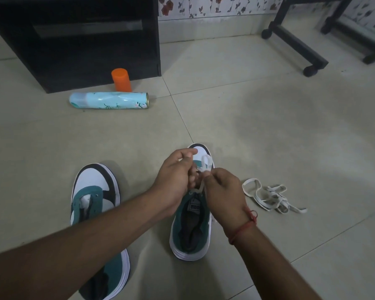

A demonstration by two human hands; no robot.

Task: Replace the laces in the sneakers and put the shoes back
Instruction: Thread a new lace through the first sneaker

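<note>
Fingers of the right hand (222,191) pinch a white lace (205,163) looped over the right sneaker (192,226); the left hand (173,178) curls round the lace beside them. Left of both hands stands the unlaced sneaker (93,204); right lies a loose lace (271,197) on the floor (268,126).

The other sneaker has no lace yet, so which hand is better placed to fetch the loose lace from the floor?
The right hand. The loose lace lies on the floor just beside it, right of the sneaker being laced. The left hand would have to cross over.
</note>
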